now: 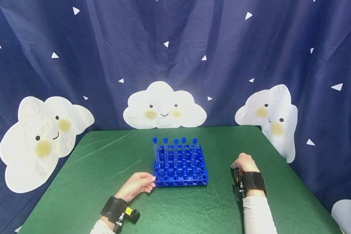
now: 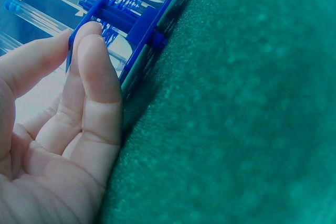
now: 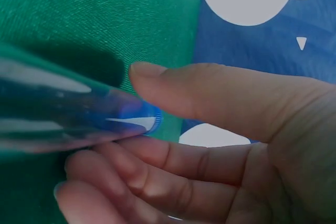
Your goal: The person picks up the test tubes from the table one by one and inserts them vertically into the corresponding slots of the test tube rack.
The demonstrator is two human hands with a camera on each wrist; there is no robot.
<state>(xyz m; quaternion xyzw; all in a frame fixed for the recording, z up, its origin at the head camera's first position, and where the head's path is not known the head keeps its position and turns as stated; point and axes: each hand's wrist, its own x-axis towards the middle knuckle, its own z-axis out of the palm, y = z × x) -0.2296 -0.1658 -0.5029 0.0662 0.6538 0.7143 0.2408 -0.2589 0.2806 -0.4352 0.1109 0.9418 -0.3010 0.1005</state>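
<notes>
A blue test tube rack (image 1: 181,175) stands on the green table, with several clear tubes (image 1: 175,156) with blue caps upright in its rear part. At the rack's front left corner, my left hand (image 1: 138,185) pinches the edge of the upper plate between thumb and fingers; the left wrist view shows this hand (image 2: 73,108) close up. To the right of the rack, my right hand (image 1: 244,163) holds another clear test tube (image 1: 237,191) near its capped end. In the right wrist view, the tube's blue cap (image 3: 151,116) lies between thumb and fingers of that hand (image 3: 210,129).
The green table (image 1: 128,149) reaches back to a dark blue curtain (image 1: 175,26) printed with white clouds and small triangles. Each wrist wears a black strap (image 1: 254,181) with a small device. The rack stands between the hands.
</notes>
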